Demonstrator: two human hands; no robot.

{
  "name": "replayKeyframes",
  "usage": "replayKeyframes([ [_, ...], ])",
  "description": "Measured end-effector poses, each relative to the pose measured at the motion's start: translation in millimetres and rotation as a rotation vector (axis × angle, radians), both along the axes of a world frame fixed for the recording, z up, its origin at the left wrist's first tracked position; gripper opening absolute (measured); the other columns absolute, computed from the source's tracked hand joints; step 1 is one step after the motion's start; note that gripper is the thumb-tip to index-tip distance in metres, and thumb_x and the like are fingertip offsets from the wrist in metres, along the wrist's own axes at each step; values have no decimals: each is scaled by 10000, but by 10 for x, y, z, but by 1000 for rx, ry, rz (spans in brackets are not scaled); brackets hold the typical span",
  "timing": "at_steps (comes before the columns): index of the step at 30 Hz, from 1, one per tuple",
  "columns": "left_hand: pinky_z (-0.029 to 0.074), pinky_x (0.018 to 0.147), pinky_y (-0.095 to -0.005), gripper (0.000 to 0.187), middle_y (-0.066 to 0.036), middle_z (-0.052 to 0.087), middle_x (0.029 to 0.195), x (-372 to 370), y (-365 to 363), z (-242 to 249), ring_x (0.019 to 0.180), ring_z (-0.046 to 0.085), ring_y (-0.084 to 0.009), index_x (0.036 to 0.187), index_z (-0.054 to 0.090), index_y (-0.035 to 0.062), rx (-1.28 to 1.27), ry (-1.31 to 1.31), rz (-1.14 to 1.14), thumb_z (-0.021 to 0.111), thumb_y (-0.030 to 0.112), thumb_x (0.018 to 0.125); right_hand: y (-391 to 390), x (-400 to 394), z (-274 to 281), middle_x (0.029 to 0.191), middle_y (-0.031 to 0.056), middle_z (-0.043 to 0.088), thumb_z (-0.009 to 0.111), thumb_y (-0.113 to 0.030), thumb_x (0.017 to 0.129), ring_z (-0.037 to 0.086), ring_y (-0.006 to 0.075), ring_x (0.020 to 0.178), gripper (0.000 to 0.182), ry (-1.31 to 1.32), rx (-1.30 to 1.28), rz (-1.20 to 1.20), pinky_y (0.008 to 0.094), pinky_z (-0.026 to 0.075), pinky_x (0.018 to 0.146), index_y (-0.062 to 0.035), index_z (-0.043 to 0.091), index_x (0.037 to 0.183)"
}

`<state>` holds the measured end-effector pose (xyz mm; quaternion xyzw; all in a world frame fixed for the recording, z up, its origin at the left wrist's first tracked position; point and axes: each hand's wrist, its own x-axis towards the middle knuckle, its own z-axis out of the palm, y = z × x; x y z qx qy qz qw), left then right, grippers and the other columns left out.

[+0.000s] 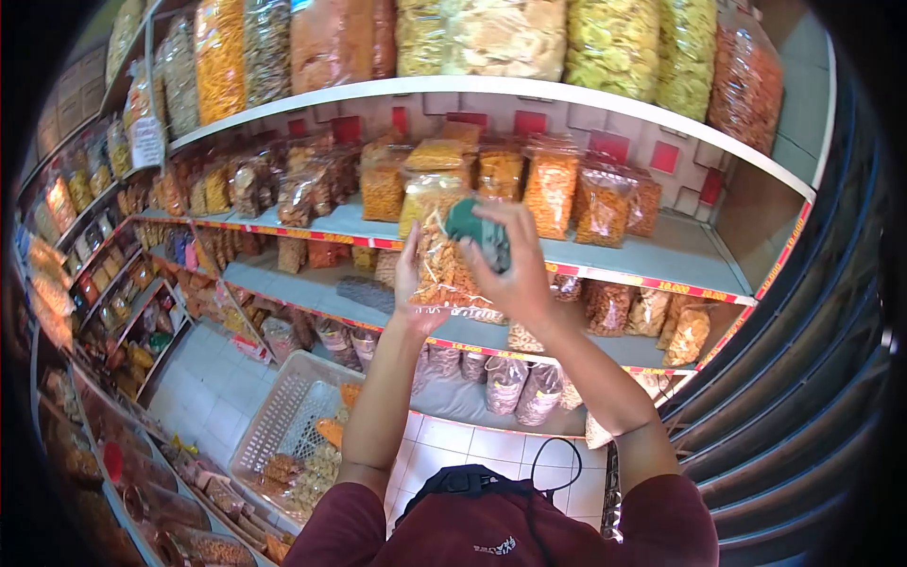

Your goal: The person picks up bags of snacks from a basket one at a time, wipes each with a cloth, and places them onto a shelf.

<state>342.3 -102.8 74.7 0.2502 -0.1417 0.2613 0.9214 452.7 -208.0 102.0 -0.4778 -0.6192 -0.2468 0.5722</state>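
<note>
My left hand (410, 288) supports a clear plastic bag of orange snacks (442, 263) from its left side and below, upright in front of the shelf. With my right hand (515, 260) I grip a dark green, crumpled cloth-like piece (467, 223) against the upper right of that bag. The exact kind of green piece is hard to make out. Just behind, a yellow snack bag (435, 184) stands among similar bags on the middle shelf (586, 253). More orange bags (552, 184) stand to the right of my hands.
Large snack sacks (510, 38) fill the top shelf. Lower shelves hold more bags (524, 387). On the tiled floor at left sits a white plastic basket (260, 416) with several snack bags in it. A corrugated metal shutter (794, 378) borders the right side.
</note>
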Motion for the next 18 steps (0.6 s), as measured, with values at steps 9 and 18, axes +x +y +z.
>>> replayKeyframes([
  [9,512,1004,-498,618,-160,626,1297,918,-120,-722,1136,642,-320,1375,536,68,-21,67,-267,379,537,1004,-602,829,-534,1167,108,581,778,-204,799,545,300,1101,425,-318,-272,-1,450,430,995,-148,642,1198],
  [18,421,1092,-499,678,-153,561,1392,1466,-329,-801,1242,567,-326,1416,483,48,127,242,-221,385,573,996,-650,1565,-778,1184,149,579,683,-40,861,580,300,1118,302,234,-105,-151,374,449,986,-69,660,1160],
])
